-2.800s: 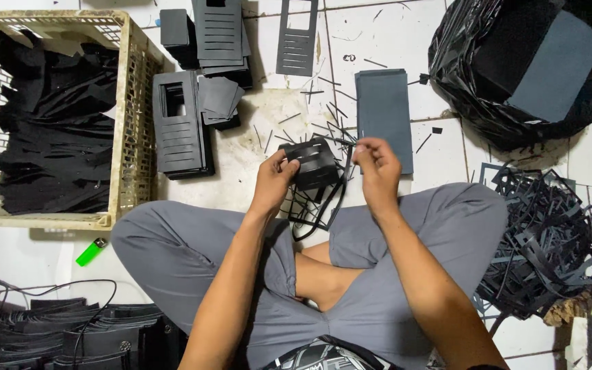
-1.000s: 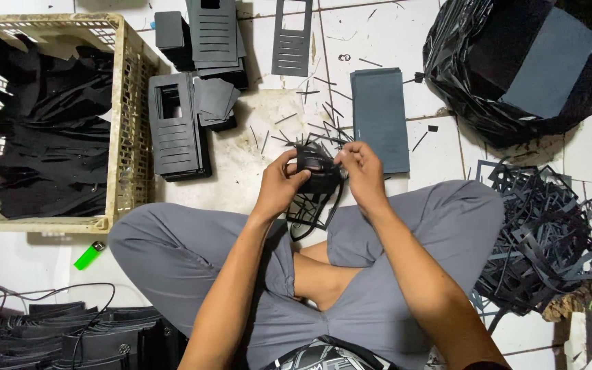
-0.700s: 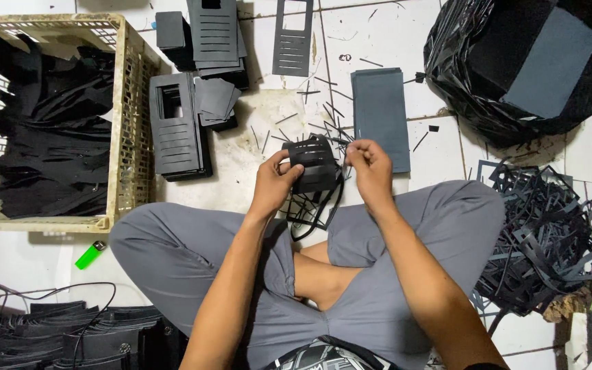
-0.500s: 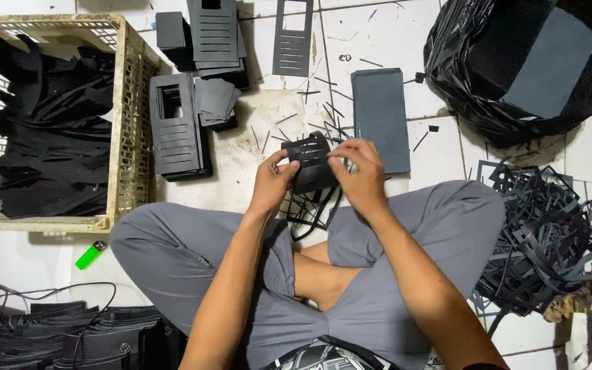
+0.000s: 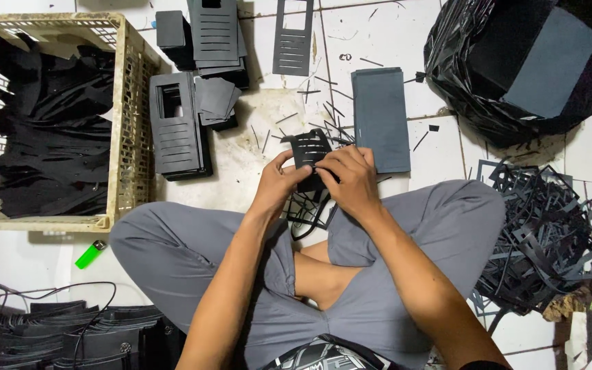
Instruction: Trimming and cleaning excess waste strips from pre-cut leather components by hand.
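While both hands pinch it, left hand (image 5: 277, 183) and right hand (image 5: 352, 183), the slotted black piece (image 5: 310, 148) sticks out above the fingertips.

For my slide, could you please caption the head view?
Seated cross-legged, left hand and right hand grip a slotted black piece beside a crate.

Right hand (image 5: 352, 183) covers most of the slotted black piece (image 5: 310, 151); the black bag (image 5: 515, 68) (far right) runs off frame.

a green lighter (image 5: 90, 254) lies on the tiled floor (image 5: 371, 31) near a beige crate (image 5: 126, 116).
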